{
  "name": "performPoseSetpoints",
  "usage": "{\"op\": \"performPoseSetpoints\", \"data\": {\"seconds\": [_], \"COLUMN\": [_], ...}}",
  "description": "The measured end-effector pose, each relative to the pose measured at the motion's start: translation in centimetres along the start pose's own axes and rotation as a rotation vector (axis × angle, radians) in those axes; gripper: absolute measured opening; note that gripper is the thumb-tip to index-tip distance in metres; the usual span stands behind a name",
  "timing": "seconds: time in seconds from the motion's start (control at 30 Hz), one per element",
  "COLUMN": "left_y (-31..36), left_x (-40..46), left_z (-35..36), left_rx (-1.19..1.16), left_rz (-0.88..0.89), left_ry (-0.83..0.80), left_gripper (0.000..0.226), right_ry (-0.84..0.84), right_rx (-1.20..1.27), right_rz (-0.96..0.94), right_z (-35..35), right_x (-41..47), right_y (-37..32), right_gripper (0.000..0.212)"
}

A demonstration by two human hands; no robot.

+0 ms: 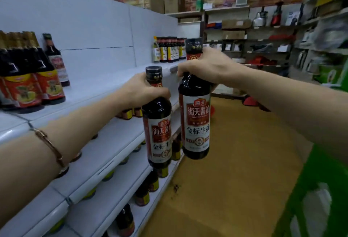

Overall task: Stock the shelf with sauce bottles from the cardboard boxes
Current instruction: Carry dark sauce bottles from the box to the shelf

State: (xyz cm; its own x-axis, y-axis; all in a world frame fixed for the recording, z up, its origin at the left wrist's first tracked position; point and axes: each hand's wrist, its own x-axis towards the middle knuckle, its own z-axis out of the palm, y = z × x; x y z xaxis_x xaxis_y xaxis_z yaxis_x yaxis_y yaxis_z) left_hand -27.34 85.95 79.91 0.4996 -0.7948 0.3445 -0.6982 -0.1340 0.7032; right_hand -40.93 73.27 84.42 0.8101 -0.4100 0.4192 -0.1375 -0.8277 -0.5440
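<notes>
2 hands out, 1 bottle each.
Left hand (145, 90) grips left sauce bottle (159, 123) neck; right hand (205, 65) grips right sauce bottle (196, 116) neck, beside shelf (105, 88).

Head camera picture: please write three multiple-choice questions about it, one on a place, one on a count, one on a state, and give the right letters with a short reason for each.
1. Where is the group of bottles with red and yellow labels?
A. on the top shelf, at the left
B. on the floor
C. in a cardboard box

2. How many bottles does the person hold?
A. one
B. two
C. four

3. How does the left hand hold its bottle?
A. flat under the base
B. fingers curled round the neck
C. it does not touch it

Answers:
1 A: the group stands on the white top shelf, left of the hands.
2 B: the left hand holds one and the right hand holds the taller-looking bottle.
3 B: the fingers wrap the neck just under the cap.
</notes>
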Motion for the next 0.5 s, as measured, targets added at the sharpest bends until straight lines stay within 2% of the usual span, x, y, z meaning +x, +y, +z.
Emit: {"op": "performPoseSetpoints", "data": {"seconds": [0.07,0.2,0.37,0.5], "left_y": [-0.7,-2.4,-5.8,-8.1], "left_x": [2.6,6.9,11.9,16.1], "left_z": [-0.1,-0.8,-3.3,-6.8], "left_rx": [0.016,0.031,0.108,0.175], "left_rz": [-0.014,-0.054,-0.084,-0.097], "left_ry": [0.021,0.093,0.213,0.224], "left_gripper": [0.014,0.019,0.020,0.021], "right_ry": [-0.006,-0.064,-0.085,-0.102], "right_rx": [0.044,0.098,0.118,0.140], "right_rz": [-0.029,-0.110,-0.192,-0.238], "right_z": [0.1,1.3,4.0,6.3], "right_x": [3.0,8.5,16.1,22.9], "right_y": [1.8,3.8,4.8,4.6], "right_gripper": [0.037,0.022,0.021,0.022]}}
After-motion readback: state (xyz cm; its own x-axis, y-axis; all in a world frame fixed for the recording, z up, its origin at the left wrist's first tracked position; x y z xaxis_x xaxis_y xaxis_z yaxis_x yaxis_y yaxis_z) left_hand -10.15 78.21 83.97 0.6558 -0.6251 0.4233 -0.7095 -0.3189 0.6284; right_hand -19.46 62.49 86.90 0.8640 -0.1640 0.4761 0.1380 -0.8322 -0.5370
